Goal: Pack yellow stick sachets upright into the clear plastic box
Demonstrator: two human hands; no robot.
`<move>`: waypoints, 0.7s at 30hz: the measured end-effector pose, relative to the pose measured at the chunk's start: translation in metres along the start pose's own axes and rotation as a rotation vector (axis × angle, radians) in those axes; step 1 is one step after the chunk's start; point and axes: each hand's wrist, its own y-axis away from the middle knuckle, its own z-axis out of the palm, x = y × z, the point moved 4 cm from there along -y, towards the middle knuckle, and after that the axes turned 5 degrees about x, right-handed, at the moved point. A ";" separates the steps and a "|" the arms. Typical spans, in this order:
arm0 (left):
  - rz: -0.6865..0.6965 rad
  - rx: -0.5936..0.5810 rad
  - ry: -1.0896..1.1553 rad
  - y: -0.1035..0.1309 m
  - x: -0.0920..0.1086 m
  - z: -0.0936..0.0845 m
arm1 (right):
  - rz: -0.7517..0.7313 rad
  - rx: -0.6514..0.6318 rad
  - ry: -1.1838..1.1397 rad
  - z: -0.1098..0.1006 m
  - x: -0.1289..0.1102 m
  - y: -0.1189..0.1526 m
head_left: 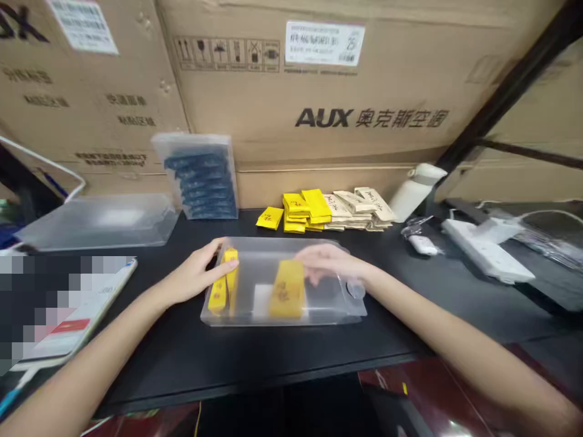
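Note:
A clear plastic box (255,321) lies on the black table in front of me. My left hand (200,270) grips its left end, thumb reaching over the rim onto small yellow packets (218,294) that stand on edge inside; its other fingers are partly hidden behind the wall. My right hand (328,261), blurred by motion, is over the box's right half with its fingers at the upper edge of another yellow packet (288,288) with dark handwriting. That packet is tilted over a white patch (262,300) in the box. A round clasp (355,288) shows at the box's right end.
Behind the box lie stacked yellow packets (296,209) and cream packets (357,206). A white bottle (416,191) leans at right, near a power strip (487,249). At left are a case of blue packets (203,182), a clear lid (109,221) and a tablet (86,321). Cardboard cartons (255,103) stand behind.

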 end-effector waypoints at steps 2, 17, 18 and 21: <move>0.002 0.003 0.000 -0.001 0.000 0.000 | -0.004 0.002 -0.005 -0.001 0.002 0.000; 0.027 -0.008 -0.012 -0.001 0.002 -0.001 | -0.053 -0.066 0.008 0.002 -0.007 0.004; 0.033 -0.018 -0.013 -0.001 0.003 0.000 | -0.054 -0.096 -0.014 0.004 -0.007 0.004; 0.058 -0.038 -0.016 0.001 0.005 0.002 | -0.056 -0.208 -0.068 0.013 -0.008 0.008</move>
